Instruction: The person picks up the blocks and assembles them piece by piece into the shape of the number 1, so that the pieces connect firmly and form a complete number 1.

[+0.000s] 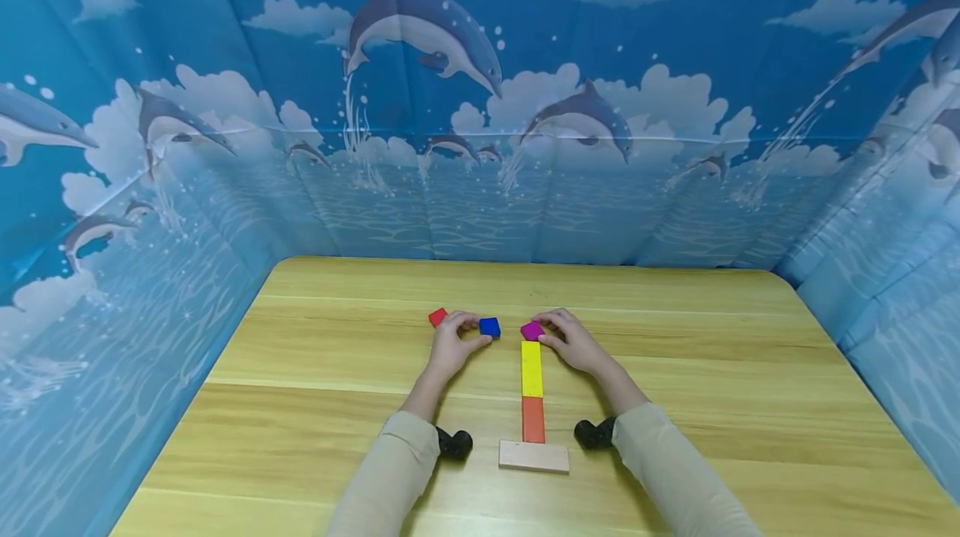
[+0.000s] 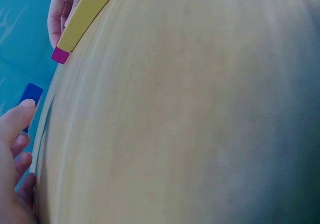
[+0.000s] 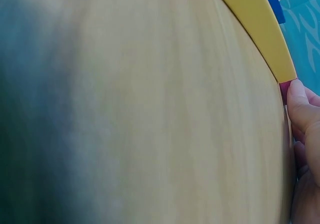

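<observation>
Between its thumb and fingers my left hand pinches a blue block, left of the column of blocks. My right hand pinches a magenta block at the far end of a long yellow block. In the right wrist view the magenta block is right at the yellow block's end, thumb on its side. Nearer to me, an orange-red block continues the line down to a pale wooden block lying crosswise. A red block lies just beyond the left hand, partly covered by it.
The blocks lie on a wood-grain table with rounded far corners. A blue curtain printed with dolphins hangs behind and along both sides. Black wrist devices stick out inward from both beige sleeves.
</observation>
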Tool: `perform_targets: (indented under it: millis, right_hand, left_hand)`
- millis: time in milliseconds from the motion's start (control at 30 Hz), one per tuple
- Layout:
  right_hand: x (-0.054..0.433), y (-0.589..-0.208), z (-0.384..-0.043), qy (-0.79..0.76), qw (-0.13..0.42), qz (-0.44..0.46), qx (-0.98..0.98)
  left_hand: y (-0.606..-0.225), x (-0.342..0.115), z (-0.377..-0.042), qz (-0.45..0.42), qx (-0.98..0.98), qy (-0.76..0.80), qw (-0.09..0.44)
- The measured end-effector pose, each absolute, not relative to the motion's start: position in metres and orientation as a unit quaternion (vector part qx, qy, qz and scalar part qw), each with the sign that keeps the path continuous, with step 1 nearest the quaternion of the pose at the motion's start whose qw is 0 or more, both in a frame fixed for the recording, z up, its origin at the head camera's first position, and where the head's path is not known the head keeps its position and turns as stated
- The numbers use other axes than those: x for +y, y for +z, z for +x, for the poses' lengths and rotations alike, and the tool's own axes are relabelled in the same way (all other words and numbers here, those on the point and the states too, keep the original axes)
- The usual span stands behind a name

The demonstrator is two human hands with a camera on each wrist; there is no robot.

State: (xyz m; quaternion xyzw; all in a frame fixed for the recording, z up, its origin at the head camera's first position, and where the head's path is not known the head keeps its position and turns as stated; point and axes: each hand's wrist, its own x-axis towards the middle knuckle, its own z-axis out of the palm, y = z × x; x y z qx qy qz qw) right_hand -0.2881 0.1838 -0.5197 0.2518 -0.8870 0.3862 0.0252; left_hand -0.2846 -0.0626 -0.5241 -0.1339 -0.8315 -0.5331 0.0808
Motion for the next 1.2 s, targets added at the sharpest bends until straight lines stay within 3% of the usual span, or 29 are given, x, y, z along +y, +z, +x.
perform_targets:
  millis: [1200]
  right_hand:
    - [0.184,-0.519,-0.288,0.393,0.021,0.247,-0.886]
  left_hand:
    - [-0.523,-0.031,-0.28,-0.152,-0.865,-0.473,0.076]
